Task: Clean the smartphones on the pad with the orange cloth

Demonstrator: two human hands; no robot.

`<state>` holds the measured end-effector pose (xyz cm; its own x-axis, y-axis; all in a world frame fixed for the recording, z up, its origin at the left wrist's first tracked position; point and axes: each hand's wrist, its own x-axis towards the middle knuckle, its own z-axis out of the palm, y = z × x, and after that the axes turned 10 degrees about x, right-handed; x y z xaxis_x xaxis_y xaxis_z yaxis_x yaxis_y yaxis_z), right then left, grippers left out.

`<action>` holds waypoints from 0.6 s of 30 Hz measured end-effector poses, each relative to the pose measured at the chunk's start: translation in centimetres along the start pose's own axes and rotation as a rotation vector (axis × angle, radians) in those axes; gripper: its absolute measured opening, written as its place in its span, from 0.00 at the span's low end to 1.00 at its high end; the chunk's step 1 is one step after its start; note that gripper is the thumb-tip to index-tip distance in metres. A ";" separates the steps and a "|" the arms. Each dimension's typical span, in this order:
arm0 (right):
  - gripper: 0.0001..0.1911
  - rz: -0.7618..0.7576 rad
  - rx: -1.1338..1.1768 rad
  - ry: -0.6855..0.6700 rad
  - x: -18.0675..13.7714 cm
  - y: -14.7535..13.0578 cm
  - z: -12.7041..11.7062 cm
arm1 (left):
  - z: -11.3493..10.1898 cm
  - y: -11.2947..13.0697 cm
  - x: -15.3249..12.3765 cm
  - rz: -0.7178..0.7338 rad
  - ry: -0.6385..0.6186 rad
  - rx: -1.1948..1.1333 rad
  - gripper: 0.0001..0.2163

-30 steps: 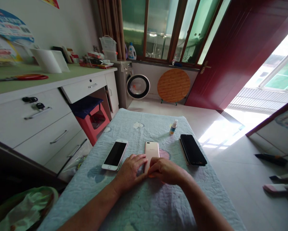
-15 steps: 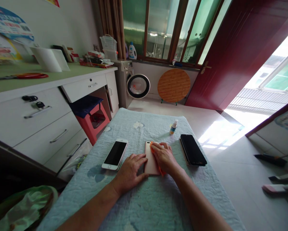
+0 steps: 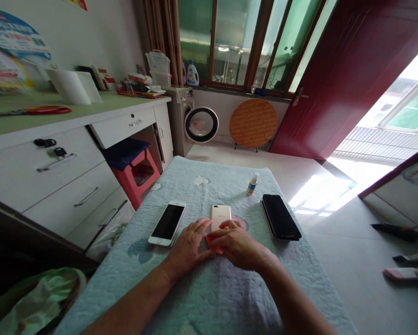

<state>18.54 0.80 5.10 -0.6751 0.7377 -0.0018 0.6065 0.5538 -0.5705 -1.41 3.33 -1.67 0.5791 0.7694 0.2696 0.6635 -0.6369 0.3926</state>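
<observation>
A rose-gold phone (image 3: pixel 220 216) lies back up in the middle of a table covered with a pale blue quilted cloth (image 3: pixel 209 288). My left hand (image 3: pixel 189 247) lies flat with fingers stretched along the phone's left edge. My right hand (image 3: pixel 237 247) covers the phone's near end, its fingers pressing a small orange cloth (image 3: pixel 210 243) onto it. A white phone (image 3: pixel 167 223) lies face up to the left. Stacked black phones (image 3: pixel 280 217) lie to the right.
A small spray bottle (image 3: pixel 252 184) stands beyond the phones. A white desk with drawers (image 3: pixel 65 163) runs along the left, with a red stool (image 3: pixel 134 170) under it. A washing machine (image 3: pixel 191 122) and a round wooden tabletop (image 3: pixel 253 123) stand at the far wall. A green bag (image 3: pixel 37 302) lies near left.
My right hand with the orange cloth slid up to the phone's far end, then came back down to its near end. My left hand stayed put.
</observation>
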 end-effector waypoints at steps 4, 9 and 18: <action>0.18 0.002 0.082 -0.062 0.0 -0.4 -0.3 | -0.6 0.5 0.3 -0.004 -0.027 0.011 0.33; 0.17 0.061 0.164 -0.103 -0.6 -0.1 -1.7 | -1.3 1.0 0.3 0.014 -0.081 0.021 0.28; 0.15 0.322 -0.067 0.143 -1.1 3.2 -1.1 | -1.3 0.8 0.2 0.030 -0.078 0.018 0.30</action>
<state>21.72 2.19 4.17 -0.3823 0.9224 -0.0546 0.8077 0.3049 -0.5046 -1.38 3.09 -0.14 0.6330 0.7447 0.2116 0.6536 -0.6606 0.3694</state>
